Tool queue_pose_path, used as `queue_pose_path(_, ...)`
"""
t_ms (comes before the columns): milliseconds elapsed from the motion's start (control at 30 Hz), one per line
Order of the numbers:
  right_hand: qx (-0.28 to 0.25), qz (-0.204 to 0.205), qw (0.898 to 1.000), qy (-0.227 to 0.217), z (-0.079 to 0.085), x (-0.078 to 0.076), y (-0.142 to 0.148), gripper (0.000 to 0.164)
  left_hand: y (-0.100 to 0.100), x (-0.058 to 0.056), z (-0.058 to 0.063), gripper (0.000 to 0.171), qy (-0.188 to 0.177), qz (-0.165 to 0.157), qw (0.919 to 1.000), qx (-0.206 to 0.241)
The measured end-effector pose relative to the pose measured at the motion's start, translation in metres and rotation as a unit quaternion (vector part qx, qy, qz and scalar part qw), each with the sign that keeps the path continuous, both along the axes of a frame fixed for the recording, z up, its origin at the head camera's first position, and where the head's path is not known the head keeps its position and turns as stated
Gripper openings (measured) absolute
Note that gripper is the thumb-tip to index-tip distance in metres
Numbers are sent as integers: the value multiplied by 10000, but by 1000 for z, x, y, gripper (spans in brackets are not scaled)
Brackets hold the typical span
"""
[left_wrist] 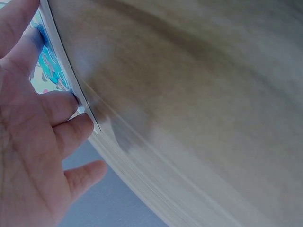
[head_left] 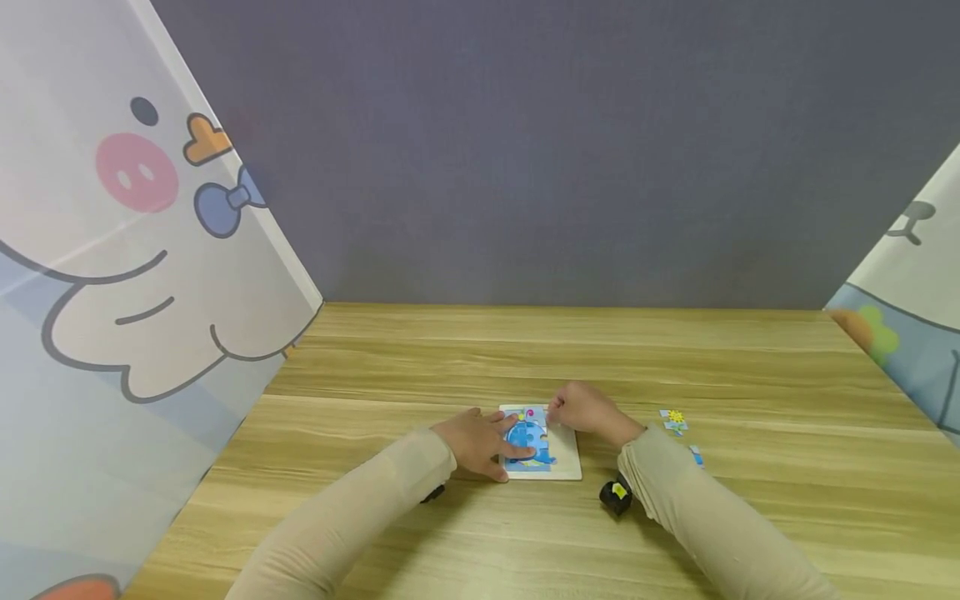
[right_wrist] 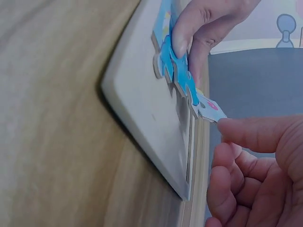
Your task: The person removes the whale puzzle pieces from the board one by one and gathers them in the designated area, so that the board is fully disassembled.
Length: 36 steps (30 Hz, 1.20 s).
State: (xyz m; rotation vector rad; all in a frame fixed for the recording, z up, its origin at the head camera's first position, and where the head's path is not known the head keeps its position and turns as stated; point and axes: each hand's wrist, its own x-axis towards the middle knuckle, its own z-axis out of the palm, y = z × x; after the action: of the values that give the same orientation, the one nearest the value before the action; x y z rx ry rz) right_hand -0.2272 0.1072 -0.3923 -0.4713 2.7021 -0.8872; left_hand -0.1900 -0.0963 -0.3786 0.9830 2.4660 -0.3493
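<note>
A jigsaw puzzle (head_left: 539,457) with a blue figure fills the left part of a pale tray (head_left: 567,460); the tray's right part shows bare board. My left hand (head_left: 474,443) lies spread over the assembled pieces, fingers straight and pressing on them at the tray's left side. At the tray's far edge, my right hand (head_left: 588,410) pinches the corner of a puzzle piece (right_wrist: 210,109) with a pink curl, between thumb and curled index finger. In the right wrist view that piece adjoins the blue pieces (right_wrist: 181,75), whose edges stand slightly raised.
Right of the tray, by the right forearm, lie loose pieces with a yellow sun (head_left: 676,417), and a blue-and-white piece (head_left: 697,455) close to the sleeve. A grey panel (head_left: 570,167) rises behind the wooden table (head_left: 420,358), with cartoon-printed panels at both sides.
</note>
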Motion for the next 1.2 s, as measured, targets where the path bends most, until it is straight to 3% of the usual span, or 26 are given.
queue_pose_path(467,-264,96,9992,288,0,5,2,12,0,-1,0,59,-96,23,9999,51)
queue_pose_path(700,-165,221,9987,437,-3,5,4,14,1,-2,-2,68,-29,26,10000,55)
queue_pose_path(1200,-296,182,9986,389,-3,4,0,9,3,-4,-3,69,8,45,10000,-6)
